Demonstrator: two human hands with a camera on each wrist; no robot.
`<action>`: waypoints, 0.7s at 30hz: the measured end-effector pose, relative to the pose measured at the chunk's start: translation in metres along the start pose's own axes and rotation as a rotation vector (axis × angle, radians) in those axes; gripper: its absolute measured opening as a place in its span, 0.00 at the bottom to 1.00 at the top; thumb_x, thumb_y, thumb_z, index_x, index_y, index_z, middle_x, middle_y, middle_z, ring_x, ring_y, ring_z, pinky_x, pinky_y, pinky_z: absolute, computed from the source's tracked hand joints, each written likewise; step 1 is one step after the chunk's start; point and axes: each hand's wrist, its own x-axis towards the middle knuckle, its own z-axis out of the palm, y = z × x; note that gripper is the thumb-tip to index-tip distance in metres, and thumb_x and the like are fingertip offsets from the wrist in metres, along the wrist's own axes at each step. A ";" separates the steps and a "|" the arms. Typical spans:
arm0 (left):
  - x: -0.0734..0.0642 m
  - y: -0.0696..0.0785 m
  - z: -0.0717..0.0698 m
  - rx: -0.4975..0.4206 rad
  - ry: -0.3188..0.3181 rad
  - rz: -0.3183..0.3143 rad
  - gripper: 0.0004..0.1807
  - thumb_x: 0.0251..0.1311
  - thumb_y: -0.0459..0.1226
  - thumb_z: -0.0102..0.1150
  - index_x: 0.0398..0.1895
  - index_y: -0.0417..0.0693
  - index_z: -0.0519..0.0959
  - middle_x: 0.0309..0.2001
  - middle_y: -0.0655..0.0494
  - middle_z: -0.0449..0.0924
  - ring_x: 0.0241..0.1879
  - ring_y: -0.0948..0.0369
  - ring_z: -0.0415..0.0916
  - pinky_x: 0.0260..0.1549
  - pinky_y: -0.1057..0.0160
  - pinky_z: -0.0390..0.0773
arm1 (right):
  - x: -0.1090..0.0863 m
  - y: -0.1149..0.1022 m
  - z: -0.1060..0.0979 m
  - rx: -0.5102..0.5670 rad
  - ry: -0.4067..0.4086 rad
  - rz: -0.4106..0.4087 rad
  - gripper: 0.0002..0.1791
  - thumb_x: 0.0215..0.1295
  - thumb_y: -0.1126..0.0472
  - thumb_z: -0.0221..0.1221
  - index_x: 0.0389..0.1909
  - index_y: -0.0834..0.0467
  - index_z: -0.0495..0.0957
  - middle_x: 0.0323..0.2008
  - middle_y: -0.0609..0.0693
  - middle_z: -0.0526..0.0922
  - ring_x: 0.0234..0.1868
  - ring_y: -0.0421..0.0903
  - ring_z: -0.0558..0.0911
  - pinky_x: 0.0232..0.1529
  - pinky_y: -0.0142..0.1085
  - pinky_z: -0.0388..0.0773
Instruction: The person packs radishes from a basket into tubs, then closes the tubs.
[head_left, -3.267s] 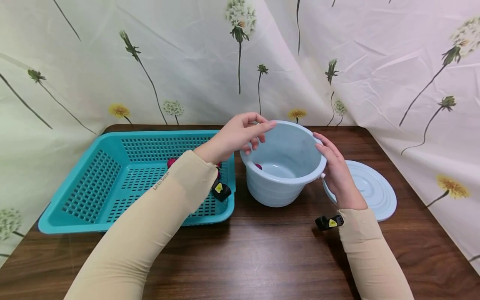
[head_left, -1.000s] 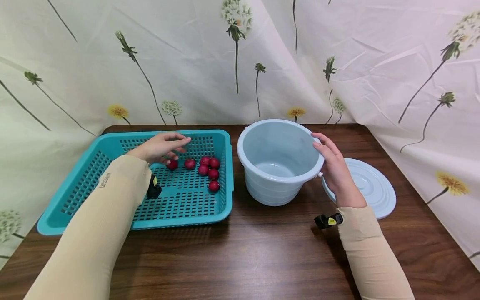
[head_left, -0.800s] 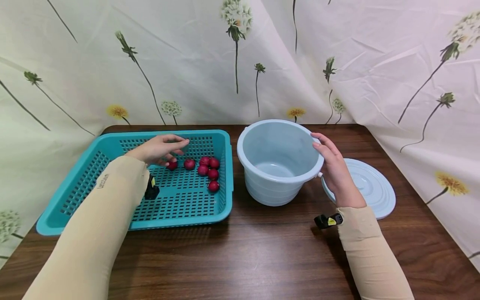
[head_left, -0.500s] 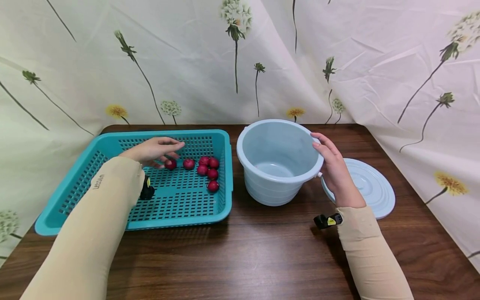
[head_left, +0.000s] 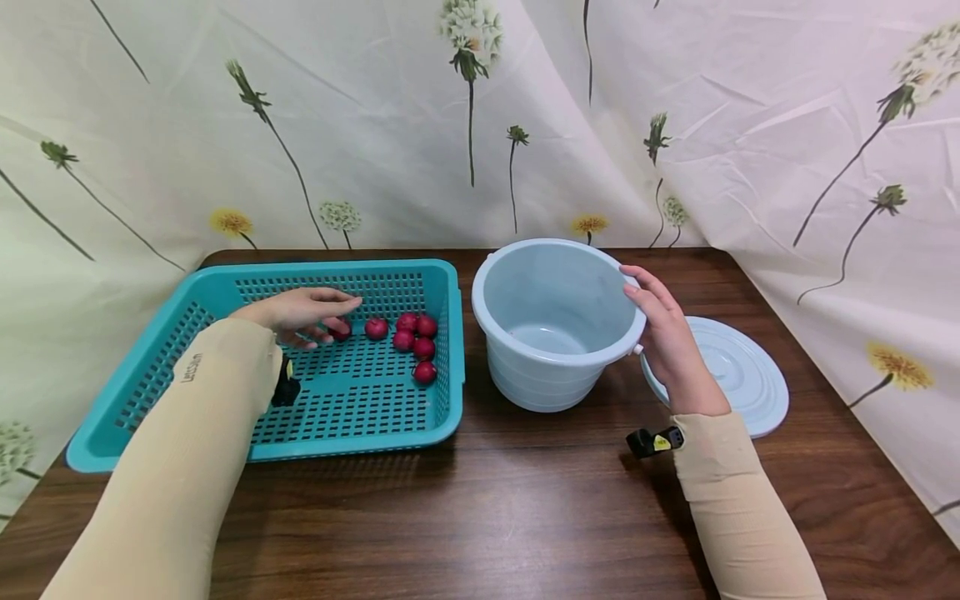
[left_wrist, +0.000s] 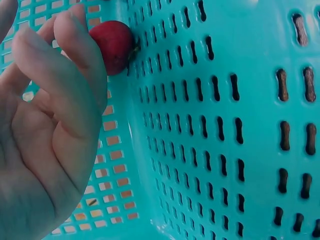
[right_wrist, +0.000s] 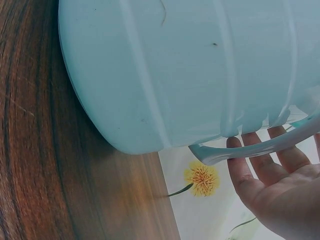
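My left hand (head_left: 303, 315) is down inside the turquoise basket (head_left: 450, 392), fingers loosely bent. Its fingertips are right at a round red radish (left_wrist: 114, 47), which the hand partly covers in the head view. Several more radishes (head_left: 377, 328) lie farther right on the basket floor. With its fingers and thumb at the rim, my right hand (head_left: 667, 337) grips the light-blue bucket (head_left: 551, 379). The right wrist view shows those fingers against the outer wall, passing behind the bucket handle (right_wrist: 260, 148).
A light-blue lid (head_left: 738, 375) lies on the wooden table (head_left: 517, 517) right of the bucket, partly behind my right hand. Behind the table hangs a white cloth (head_left: 390, 125) printed with dandelions. The basket stands close to the bucket's left side.
My left hand has moved from over the bucket to the basket, then sunk lower beside the leftmost radish. A radish seen in the bucket earlier is out of sight. The right hand stays.
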 end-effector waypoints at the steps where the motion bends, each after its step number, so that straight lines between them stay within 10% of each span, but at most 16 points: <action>1: 0.000 -0.001 0.000 0.001 -0.003 -0.004 0.45 0.67 0.65 0.45 0.77 0.49 0.52 0.57 0.44 0.75 0.35 0.61 0.76 0.31 0.64 0.77 | 0.000 0.000 0.000 0.000 0.000 -0.001 0.15 0.74 0.48 0.53 0.58 0.40 0.72 0.54 0.41 0.73 0.50 0.42 0.74 0.45 0.34 0.74; 21: 0.000 -0.014 -0.001 -0.018 -0.082 -0.063 0.42 0.69 0.61 0.49 0.77 0.48 0.52 0.55 0.45 0.79 0.35 0.61 0.82 0.32 0.64 0.80 | -0.002 -0.001 0.003 -0.021 0.004 -0.011 0.15 0.74 0.48 0.52 0.59 0.41 0.72 0.54 0.40 0.74 0.51 0.40 0.73 0.50 0.35 0.70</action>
